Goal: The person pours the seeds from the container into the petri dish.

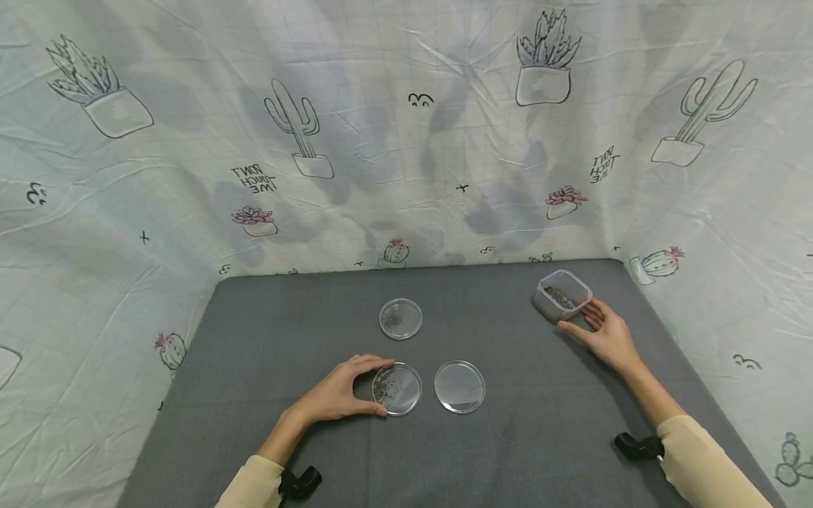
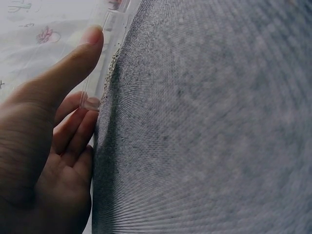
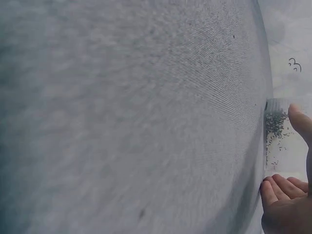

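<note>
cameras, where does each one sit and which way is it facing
Head: above, looking forward and down at the grey mat; both hands and sleeves show.
Left wrist: low by the left hand, facing the petri dish edge it grips.
Right wrist: low over the mat, facing the right hand at the plastic container.
Each wrist view shares its hand and dish or container with the head view.

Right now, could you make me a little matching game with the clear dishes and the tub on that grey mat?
Things:
1. near-left dish
2. near-right dish
3. far dish
4. plastic tub

States:
a. empty, untouched
b. right hand beside it, fingers touching
c. specks inside, no hand near
d. held at its rim by the left hand

Pairs: 1-d, 2-a, 3-c, 4-b
</note>
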